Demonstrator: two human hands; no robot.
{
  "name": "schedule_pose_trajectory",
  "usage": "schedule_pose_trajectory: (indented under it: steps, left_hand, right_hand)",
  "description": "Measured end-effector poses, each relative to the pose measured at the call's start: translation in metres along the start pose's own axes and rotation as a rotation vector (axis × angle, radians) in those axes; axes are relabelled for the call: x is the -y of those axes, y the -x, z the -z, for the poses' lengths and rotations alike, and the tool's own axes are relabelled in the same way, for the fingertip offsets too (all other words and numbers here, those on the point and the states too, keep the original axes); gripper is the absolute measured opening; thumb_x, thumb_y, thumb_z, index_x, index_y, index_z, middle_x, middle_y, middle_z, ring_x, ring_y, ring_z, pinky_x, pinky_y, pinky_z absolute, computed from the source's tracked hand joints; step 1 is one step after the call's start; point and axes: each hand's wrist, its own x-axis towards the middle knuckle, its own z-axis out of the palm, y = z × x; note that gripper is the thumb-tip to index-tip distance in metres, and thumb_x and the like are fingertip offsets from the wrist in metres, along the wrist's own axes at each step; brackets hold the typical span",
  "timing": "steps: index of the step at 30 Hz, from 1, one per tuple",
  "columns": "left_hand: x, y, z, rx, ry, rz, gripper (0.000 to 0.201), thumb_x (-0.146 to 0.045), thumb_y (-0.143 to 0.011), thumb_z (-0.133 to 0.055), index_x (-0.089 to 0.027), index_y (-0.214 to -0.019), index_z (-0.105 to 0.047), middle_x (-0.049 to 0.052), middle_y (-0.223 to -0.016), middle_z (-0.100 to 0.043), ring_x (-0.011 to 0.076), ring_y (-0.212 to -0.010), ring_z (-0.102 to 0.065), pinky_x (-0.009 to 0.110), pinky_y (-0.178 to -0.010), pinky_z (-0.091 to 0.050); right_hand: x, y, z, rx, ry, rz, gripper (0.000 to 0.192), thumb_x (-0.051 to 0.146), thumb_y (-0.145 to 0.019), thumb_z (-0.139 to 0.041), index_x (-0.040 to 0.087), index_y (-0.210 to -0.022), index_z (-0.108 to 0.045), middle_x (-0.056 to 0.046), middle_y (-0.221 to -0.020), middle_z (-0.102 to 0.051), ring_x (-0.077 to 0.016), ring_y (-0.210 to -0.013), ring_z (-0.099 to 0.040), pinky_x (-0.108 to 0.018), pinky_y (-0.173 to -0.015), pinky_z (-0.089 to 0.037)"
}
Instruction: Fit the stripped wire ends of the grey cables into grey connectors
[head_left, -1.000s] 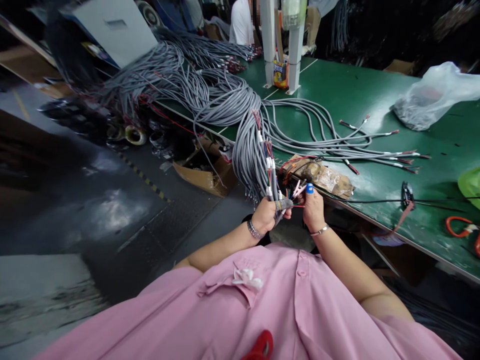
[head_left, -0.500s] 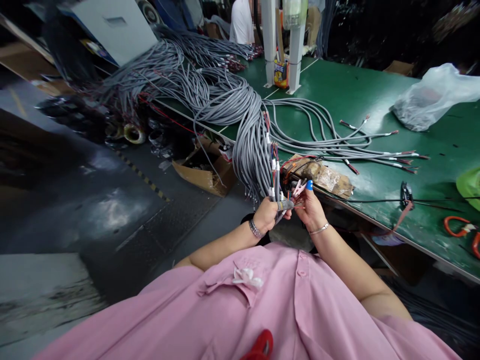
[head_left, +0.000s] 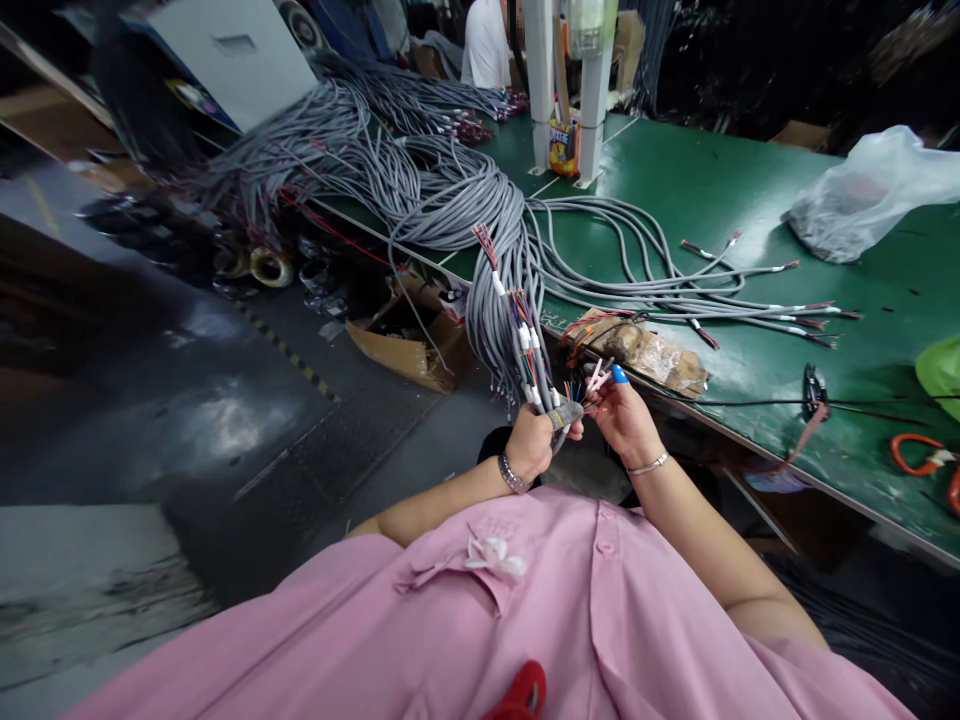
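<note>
Grey cables (head_left: 480, 205) lay heaped along the table (head_left: 720, 190) and drooped over its near edge, seemingly left slack there so their ends could come to the hands. Just off that edge, the left hand (head_left: 531, 440) had its grip closed round a bunch (head_left: 526, 350); the white-banded ends leaned up and away from it, probably held low to keep them gathered. A grey cover (head_left: 568, 413) wrapped one left digit, perhaps as padding.

Close beside, the right hand (head_left: 626, 425) had its grip partly curled at thin coloured wires (head_left: 573, 390); whether it pinched any, I could not tell. A blue cover (head_left: 619, 374) capped its thumb. By the fingertips showed a pink piece (head_left: 596, 380), held or merely behind them, again unclear.

A taped block (head_left: 652, 358) lay near the right hand at the table's edge. Further over, loose cables (head_left: 637, 285) stretched out with ends apart, perhaps spread to avoid tangling.
</note>
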Motion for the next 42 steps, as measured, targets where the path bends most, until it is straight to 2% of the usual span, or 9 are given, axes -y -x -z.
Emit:
schedule_pose_trajectory:
  steps: [9,19,22,26,29,33,35,40,42]
  left_hand:
    - [0.008,-0.008,-0.002,-0.035,-0.012,0.015,0.031,-0.038,-0.062,-0.078,-0.012,-0.065,-0.062,0.002,-0.057,-0.063,0.0121,-0.05,-0.058,0.026,-0.051,-0.051]
    - [0.005,0.0,0.004,-0.02,-0.016,-0.013,0.029,-0.035,-0.063,-0.078,-0.012,-0.065,-0.061,0.002,-0.056,-0.063,0.0124,-0.049,-0.058,0.026,-0.049,-0.05]
    - [0.004,0.002,0.006,-0.035,0.005,-0.021,0.026,-0.033,-0.063,-0.078,-0.012,-0.067,-0.062,0.002,-0.056,-0.063,0.0127,-0.049,-0.058,0.027,-0.05,-0.049]
    - [0.004,0.0,0.003,-0.047,0.031,-0.018,0.025,-0.031,-0.062,-0.077,-0.012,-0.067,-0.062,0.002,-0.056,-0.063,0.0126,-0.049,-0.057,0.027,-0.05,-0.049]
    - [0.003,-0.002,0.0,-0.058,0.034,-0.007,0.026,-0.032,-0.061,-0.078,-0.012,-0.066,-0.062,0.002,-0.056,-0.062,0.0122,-0.049,-0.057,0.026,-0.05,-0.049]
    - [0.003,-0.002,-0.001,-0.049,0.037,-0.006,0.026,-0.032,-0.061,-0.078,-0.012,-0.065,-0.062,0.002,-0.056,-0.062,0.012,-0.049,-0.057,0.026,-0.05,-0.049]
    - [0.003,-0.003,-0.001,-0.04,0.031,0.0,0.026,-0.033,-0.061,-0.078,-0.012,-0.065,-0.062,0.002,-0.056,-0.062,0.0119,-0.049,-0.057,0.026,-0.051,-0.049]
    - [0.007,-0.007,-0.002,-0.052,-0.006,0.025,0.031,-0.038,-0.061,-0.078,-0.012,-0.064,-0.062,0.003,-0.057,-0.063,0.0121,-0.05,-0.058,0.027,-0.051,-0.05]
    - [0.009,-0.008,-0.002,-0.049,-0.015,0.025,0.031,-0.038,-0.061,-0.078,-0.012,-0.064,-0.061,0.003,-0.057,-0.063,0.0119,-0.05,-0.058,0.027,-0.051,-0.051]
  right_hand:
    - [0.002,-0.003,-0.016,-0.068,-0.006,-0.054,0.034,0.054,-0.076,-0.068,0.021,-0.08,-0.064,-0.001,-0.062,-0.065,-0.0162,-0.057,-0.059,-0.03,-0.053,-0.048]
    - [-0.002,0.001,-0.005,0.003,-0.04,-0.113,0.048,0.068,-0.075,-0.058,0.02,-0.078,-0.062,-0.004,-0.08,-0.069,-0.0131,-0.06,-0.059,-0.026,-0.054,-0.049]
    - [0.001,0.001,-0.004,0.007,-0.015,-0.122,0.043,0.061,-0.077,-0.061,0.019,-0.083,-0.064,-0.004,-0.082,-0.07,-0.0127,-0.061,-0.059,-0.025,-0.053,-0.048]
    - [0.004,-0.001,-0.003,-0.037,0.027,-0.061,0.027,0.044,-0.079,-0.067,0.019,-0.087,-0.066,-0.001,-0.077,-0.069,-0.0109,-0.061,-0.059,-0.022,-0.052,-0.048]
    - [0.004,0.0,0.0,-0.052,0.068,-0.021,0.028,0.046,-0.078,-0.068,0.019,-0.085,-0.065,0.001,-0.072,-0.066,-0.0102,-0.059,-0.056,-0.022,-0.053,-0.047]
    - [0.001,0.002,0.003,-0.138,0.253,0.203,0.028,0.046,-0.077,-0.07,0.019,-0.074,-0.064,0.003,-0.063,-0.061,-0.0066,-0.051,-0.048,-0.019,-0.05,-0.042]
    - [0.0,0.001,0.002,-0.15,0.282,0.237,0.031,0.049,-0.077,-0.069,0.019,-0.073,-0.064,0.002,-0.064,-0.062,-0.0065,-0.051,-0.048,-0.019,-0.049,-0.04]
    - [0.002,-0.006,-0.006,-0.069,0.066,-0.029,0.035,0.052,-0.074,-0.07,0.018,-0.074,-0.064,0.0,-0.068,-0.066,-0.0114,-0.055,-0.055,-0.025,-0.052,-0.045]
    - [0.002,-0.009,-0.009,-0.096,0.001,-0.046,0.034,0.051,-0.073,-0.072,0.018,-0.074,-0.063,0.0,-0.067,-0.066,-0.0115,-0.055,-0.055,-0.026,-0.053,-0.045]
